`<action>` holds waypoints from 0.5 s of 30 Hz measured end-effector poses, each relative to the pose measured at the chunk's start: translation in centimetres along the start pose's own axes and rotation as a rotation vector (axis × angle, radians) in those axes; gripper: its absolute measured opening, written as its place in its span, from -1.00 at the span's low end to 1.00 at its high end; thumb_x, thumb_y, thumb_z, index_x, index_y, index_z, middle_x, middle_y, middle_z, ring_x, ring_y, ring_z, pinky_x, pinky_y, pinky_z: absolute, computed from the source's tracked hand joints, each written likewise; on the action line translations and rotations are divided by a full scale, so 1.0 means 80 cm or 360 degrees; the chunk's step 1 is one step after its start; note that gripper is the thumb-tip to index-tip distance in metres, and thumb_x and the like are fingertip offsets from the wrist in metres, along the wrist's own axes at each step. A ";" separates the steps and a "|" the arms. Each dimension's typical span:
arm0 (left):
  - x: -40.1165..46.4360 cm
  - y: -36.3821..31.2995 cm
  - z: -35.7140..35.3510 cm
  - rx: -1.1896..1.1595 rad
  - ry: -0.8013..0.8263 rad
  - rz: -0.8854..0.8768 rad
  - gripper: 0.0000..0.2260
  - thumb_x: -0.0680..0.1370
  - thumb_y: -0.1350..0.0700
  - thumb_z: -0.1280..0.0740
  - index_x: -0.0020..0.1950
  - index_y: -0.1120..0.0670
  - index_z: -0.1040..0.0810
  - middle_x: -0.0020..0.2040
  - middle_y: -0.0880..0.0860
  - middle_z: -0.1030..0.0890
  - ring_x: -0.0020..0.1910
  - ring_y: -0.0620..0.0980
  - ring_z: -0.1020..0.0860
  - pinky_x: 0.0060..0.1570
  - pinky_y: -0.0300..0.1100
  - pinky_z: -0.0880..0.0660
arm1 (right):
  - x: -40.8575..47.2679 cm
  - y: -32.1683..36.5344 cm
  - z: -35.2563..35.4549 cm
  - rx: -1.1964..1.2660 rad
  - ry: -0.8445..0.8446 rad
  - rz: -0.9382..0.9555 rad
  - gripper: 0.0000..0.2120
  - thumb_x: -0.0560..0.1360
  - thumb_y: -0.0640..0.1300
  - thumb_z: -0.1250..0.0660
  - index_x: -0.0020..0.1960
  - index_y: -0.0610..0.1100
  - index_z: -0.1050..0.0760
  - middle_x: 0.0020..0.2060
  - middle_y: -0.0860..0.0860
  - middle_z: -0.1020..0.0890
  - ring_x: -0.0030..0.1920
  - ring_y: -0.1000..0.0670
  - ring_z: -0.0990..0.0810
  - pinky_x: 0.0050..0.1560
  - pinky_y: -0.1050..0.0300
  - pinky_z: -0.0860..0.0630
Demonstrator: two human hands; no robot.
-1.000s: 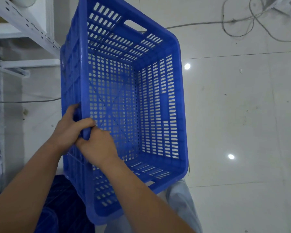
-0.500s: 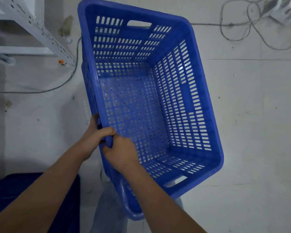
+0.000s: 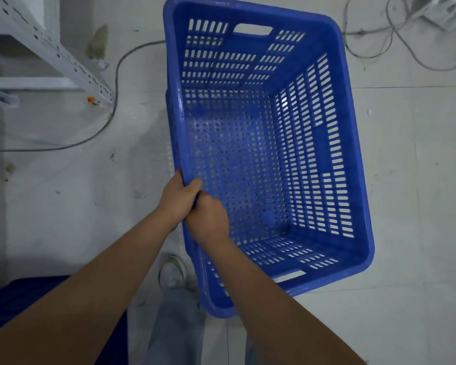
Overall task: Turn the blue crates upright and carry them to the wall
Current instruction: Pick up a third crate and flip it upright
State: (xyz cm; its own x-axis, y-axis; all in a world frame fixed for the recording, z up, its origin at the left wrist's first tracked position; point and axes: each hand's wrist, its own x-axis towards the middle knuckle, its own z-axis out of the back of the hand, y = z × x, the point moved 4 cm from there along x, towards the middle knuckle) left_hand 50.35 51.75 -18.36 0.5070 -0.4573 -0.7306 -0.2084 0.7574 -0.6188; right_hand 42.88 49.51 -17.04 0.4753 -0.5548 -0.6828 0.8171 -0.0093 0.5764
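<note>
Both the left hand (image 3: 174, 200) and the right hand (image 3: 208, 219) gripped the left rim of the blue crate (image 3: 269, 159), which hung mouth-up above the floor (image 3: 416, 180), presumably so it could be carried to the wall.

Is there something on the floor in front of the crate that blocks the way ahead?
Partly. A grey cable lies on the floor left of the crate, and more cables lie at the upper right. Both hands grip its rim.
</note>
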 end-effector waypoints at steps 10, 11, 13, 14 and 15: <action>0.023 0.022 0.010 0.0438 -0.0154 0.0048 -0.74 0.58 0.18 -0.23 0.21 0.27 -0.50 0.12 0.23 -0.59 -0.06 0.06 -0.49 -0.08 -0.17 -0.36 | 0.027 -0.015 -0.035 -0.0010 0.0122 -0.0094 -0.71 0.53 -0.10 -0.26 0.15 -0.26 -0.47 0.02 -0.22 -0.63 0.01 -0.21 -0.61 -0.12 0.06 -0.47; 0.027 0.028 0.011 0.0436 -0.0150 0.0099 -0.72 0.58 0.17 -0.24 0.23 0.27 -0.49 0.16 0.24 -0.59 0.00 0.11 -0.52 -0.03 -0.13 -0.40 | 0.030 -0.018 -0.041 -0.0017 0.0147 -0.0116 -0.70 0.53 -0.09 -0.27 0.17 -0.26 -0.46 0.03 -0.21 -0.63 0.02 -0.21 -0.61 -0.15 0.08 -0.43; 0.038 0.045 0.012 0.0393 -0.0112 0.0247 -0.68 0.59 0.15 -0.25 0.30 0.27 -0.45 0.25 0.25 -0.54 0.17 0.20 -0.52 0.15 -0.03 -0.45 | 0.036 -0.025 -0.054 -0.0028 0.0198 -0.0163 -0.67 0.51 -0.07 -0.30 0.18 -0.24 -0.44 0.03 -0.20 -0.63 0.00 -0.20 -0.62 -0.18 0.10 -0.41; 0.042 0.053 0.011 0.0350 -0.0078 0.0337 -0.65 0.59 0.14 -0.25 0.33 0.26 -0.43 0.28 0.24 -0.52 0.22 0.22 -0.50 0.22 0.01 -0.45 | 0.038 -0.030 -0.061 -0.0040 0.0214 -0.0192 -0.66 0.49 -0.06 -0.31 0.18 -0.23 -0.44 0.02 -0.19 -0.63 0.00 -0.19 -0.62 -0.18 0.08 -0.44; 0.044 0.061 0.010 0.0300 -0.0038 0.0411 -0.64 0.59 0.14 -0.26 0.35 0.25 -0.41 0.31 0.23 -0.51 0.24 0.23 -0.49 0.26 0.04 -0.44 | 0.039 -0.034 -0.067 -0.0061 0.0234 -0.0221 -0.66 0.48 -0.07 -0.31 0.18 -0.21 -0.43 0.02 -0.18 -0.64 -0.01 -0.18 -0.63 -0.15 0.05 -0.47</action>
State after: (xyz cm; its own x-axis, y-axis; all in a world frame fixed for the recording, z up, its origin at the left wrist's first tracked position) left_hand 51.80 54.17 -23.73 0.4775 -0.2296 -0.8481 -0.1751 0.9210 -0.3479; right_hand 43.91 52.28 -23.14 0.3972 -0.4231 -0.8144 0.8888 -0.0439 0.4562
